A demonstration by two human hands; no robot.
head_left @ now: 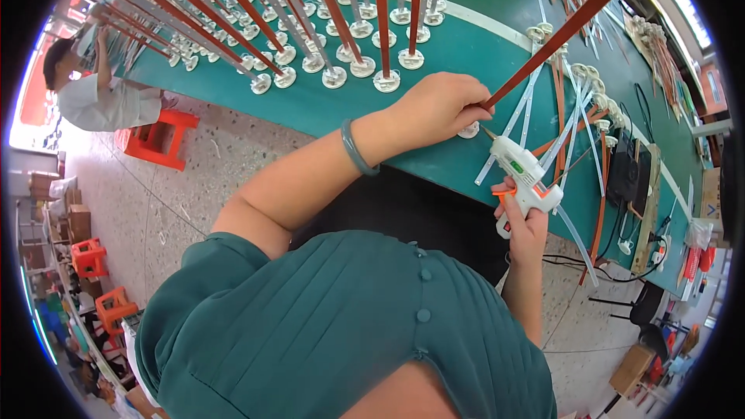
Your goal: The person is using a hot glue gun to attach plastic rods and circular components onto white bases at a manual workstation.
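Green table [477,46], brown strip [549,48] in left hand [444,109], glue gun [521,164] in right hand [528,230]

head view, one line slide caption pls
Left hand holds a red-brown strip near a round white base, right hand grips a white glue gun, at a green table.

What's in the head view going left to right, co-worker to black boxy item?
Co-worker in white → grey-green bangle → left grip → white glue gun → black boxy item.
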